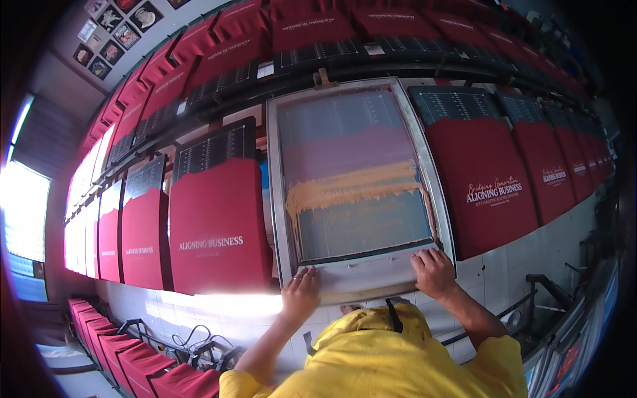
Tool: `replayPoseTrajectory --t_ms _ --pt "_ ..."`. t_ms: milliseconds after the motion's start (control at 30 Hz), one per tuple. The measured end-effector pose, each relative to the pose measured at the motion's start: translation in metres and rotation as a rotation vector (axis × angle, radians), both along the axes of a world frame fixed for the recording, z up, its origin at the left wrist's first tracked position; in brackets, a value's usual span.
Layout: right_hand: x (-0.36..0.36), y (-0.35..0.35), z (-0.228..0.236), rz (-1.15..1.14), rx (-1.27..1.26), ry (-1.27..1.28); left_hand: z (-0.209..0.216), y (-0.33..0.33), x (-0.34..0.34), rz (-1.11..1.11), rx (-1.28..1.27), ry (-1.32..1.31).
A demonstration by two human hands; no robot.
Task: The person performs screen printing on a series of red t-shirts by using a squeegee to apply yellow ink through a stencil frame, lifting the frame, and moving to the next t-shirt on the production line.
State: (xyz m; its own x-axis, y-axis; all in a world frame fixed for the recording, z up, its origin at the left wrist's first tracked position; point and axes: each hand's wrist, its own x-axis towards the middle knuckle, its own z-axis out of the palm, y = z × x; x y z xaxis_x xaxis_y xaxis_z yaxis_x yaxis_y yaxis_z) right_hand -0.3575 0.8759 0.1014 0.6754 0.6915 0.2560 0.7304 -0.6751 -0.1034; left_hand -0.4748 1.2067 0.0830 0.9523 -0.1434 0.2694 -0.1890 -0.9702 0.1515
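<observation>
Holding silkscreen frame (360,154), stretched lengthwise ahead, by near corners with left hand (301,292) and right hand (434,273), both half-curled.

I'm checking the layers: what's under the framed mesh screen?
Through the upper part of the framed mesh screen, a dark board and reddish cloth show dimly. The orange band covers whatever lies beneath it.

A pale-framed rectangular printing screen (275,166) stretches before you, its far end pointing just short of 12 o'clock, with thick tan-orange ink (358,182) banding the translucent mesh (345,136) and trailing along its edges at 4 and 8 o'clock.
</observation>
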Motion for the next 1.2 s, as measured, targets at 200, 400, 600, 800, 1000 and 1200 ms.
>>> replayPoseTrajectory --t_ms 200,400,600,800,1000,1200 --pt "0.086 0.029 -0.004 0.001 -0.017 0.01 0.007 0.036 0.091 -0.02 -0.01 0.103" --pt "0.162 0.053 0.014 -0.033 -0.066 0.16 0.039 0.051 0.166 0.029 -0.07 0.225" --pt "0.158 0.049 0.033 -0.021 -0.008 0.127 0.065 0.052 0.157 0.029 -0.113 0.199" --pt "0.043 0.006 0.027 -0.01 0.025 0.027 0.057 0.018 0.045 -0.012 -0.052 0.227" --pt "-0.034 -0.017 -0.011 -0.013 0.055 -0.107 0.005 -0.014 -0.026 -0.002 -0.08 0.03" --pt "-0.063 -0.018 -0.016 -0.044 -0.098 -0.011 -0.012 -0.023 -0.053 -0.021 -0.042 0.09"
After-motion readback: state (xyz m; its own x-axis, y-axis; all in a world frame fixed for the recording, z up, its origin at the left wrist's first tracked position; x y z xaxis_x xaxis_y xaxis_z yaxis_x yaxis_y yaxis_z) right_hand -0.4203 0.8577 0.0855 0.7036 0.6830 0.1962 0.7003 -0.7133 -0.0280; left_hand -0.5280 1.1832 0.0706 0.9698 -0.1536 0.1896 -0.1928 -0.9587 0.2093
